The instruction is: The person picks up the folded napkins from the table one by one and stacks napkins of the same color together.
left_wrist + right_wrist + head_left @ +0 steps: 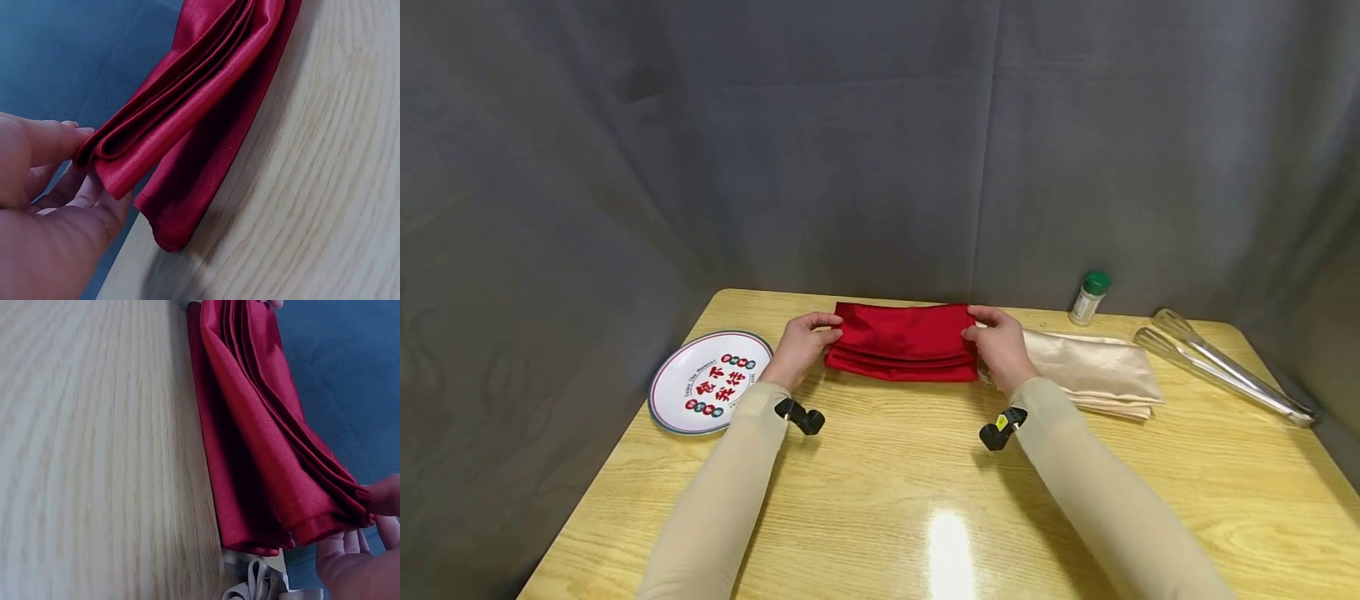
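Observation:
A folded red satin cloth [904, 332] lies near the table's far edge, its upper layers raised off a lower fold. At its left end my left hand [805, 343] pinches the layers between thumb and fingers, as the left wrist view shows with the cloth's corner [112, 165]. My right hand [1000, 343] pinches the opposite end; in the right wrist view the stacked folds [300, 469] run up to that thumb. The lower fold [212, 469] rests on the wood beneath.
A folded beige satin cloth [1090, 371] lies just right of the red one. Behind it stands a green-capped shaker [1089, 298], and metal tongs [1225, 367] lie at the right. A white plate with red lettering [670, 387] sits at the left edge. A grey curtain [850, 167] hangs behind.

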`<action>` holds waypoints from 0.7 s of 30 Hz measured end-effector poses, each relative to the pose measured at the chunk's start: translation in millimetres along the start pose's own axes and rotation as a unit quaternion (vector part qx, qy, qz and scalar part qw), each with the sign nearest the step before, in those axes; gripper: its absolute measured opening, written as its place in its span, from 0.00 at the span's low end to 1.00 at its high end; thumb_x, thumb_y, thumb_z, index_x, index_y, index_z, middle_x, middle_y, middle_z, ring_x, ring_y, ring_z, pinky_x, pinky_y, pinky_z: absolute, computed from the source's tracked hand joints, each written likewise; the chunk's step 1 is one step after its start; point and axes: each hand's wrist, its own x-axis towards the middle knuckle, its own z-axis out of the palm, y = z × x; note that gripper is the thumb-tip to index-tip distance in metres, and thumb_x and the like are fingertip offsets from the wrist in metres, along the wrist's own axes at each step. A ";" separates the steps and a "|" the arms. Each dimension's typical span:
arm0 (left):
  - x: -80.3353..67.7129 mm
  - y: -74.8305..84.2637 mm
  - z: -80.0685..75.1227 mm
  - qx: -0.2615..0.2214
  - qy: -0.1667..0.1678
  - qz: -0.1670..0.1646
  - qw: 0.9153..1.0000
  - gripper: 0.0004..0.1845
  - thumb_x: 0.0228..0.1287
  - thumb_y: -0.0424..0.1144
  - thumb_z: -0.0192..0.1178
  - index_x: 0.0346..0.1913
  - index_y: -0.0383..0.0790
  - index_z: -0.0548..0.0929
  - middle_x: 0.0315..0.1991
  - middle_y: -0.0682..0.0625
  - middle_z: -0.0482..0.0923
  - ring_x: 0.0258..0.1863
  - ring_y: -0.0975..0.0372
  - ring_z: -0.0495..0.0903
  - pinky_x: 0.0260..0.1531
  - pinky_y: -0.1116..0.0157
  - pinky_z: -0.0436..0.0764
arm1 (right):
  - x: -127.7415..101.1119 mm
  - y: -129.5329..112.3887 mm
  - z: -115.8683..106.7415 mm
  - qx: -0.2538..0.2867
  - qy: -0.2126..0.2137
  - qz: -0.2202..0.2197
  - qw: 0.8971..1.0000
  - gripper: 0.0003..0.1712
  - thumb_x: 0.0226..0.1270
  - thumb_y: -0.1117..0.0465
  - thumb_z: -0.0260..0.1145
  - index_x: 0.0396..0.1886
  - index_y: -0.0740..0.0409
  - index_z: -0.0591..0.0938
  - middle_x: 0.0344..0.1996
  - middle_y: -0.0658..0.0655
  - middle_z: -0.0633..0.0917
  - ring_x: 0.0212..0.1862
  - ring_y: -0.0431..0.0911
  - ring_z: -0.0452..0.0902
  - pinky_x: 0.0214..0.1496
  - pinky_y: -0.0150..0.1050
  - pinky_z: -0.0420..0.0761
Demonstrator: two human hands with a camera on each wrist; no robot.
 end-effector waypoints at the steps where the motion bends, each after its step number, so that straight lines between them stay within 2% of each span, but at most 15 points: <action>1: 1.3 -0.8 0.3 -0.007 0.003 -0.003 1.000 0.13 0.64 0.27 0.62 0.52 0.30 0.81 0.44 0.47 0.76 0.30 0.66 0.75 0.34 0.69 0.75 | 1.7 0.5 1.0 -0.004 0.001 0.000 1.000 0.28 0.62 0.72 0.61 0.64 0.60 0.75 0.58 0.61 0.75 0.47 0.49 0.74 0.43 0.32 0.77; 4: 4.0 -3.3 1.0 -0.040 0.006 -0.019 0.999 0.15 0.63 0.25 0.61 0.53 0.29 0.80 0.42 0.48 0.76 0.28 0.67 0.74 0.32 0.69 0.74 | 5.7 2.8 3.6 -0.016 0.001 0.003 1.000 0.28 0.62 0.72 0.61 0.64 0.59 0.74 0.60 0.60 0.75 0.47 0.50 0.74 0.44 0.33 0.77; 9: 6.9 -6.4 0.6 -0.113 0.005 -0.044 0.993 0.17 0.62 0.21 0.59 0.55 0.26 0.78 0.39 0.48 0.74 0.29 0.67 0.73 0.31 0.71 0.73 | 10.2 7.8 7.7 -0.025 0.002 0.011 1.000 0.27 0.63 0.72 0.60 0.63 0.57 0.74 0.59 0.59 0.74 0.49 0.50 0.74 0.48 0.36 0.77; 14: 8.8 -8.2 1.4 -0.130 0.004 -0.038 0.991 0.18 0.61 0.18 0.56 0.55 0.25 0.76 0.43 0.46 0.72 0.30 0.66 0.74 0.31 0.73 0.75 | 12.5 10.0 8.1 -0.038 0.005 0.002 0.999 0.27 0.64 0.72 0.60 0.63 0.58 0.73 0.59 0.60 0.74 0.51 0.50 0.74 0.51 0.38 0.77; 18: 9.1 -10.3 3.0 -0.153 0.000 -0.035 0.988 0.19 0.61 0.18 0.54 0.57 0.21 0.73 0.45 0.41 0.72 0.30 0.65 0.75 0.31 0.73 0.75 | 12.8 11.2 3.4 -0.053 0.004 -0.011 0.999 0.28 0.61 0.73 0.60 0.63 0.59 0.74 0.58 0.60 0.75 0.48 0.49 0.74 0.47 0.35 0.76; 21: 8.5 -10.9 3.3 -0.161 -0.004 -0.039 0.986 0.21 0.63 0.19 0.54 0.59 0.20 0.71 0.47 0.38 0.72 0.33 0.64 0.76 0.34 0.72 0.77 | 11.5 11.3 -2.9 -0.070 0.000 -0.019 0.997 0.29 0.60 0.73 0.59 0.63 0.61 0.74 0.58 0.60 0.76 0.42 0.47 0.73 0.38 0.32 0.74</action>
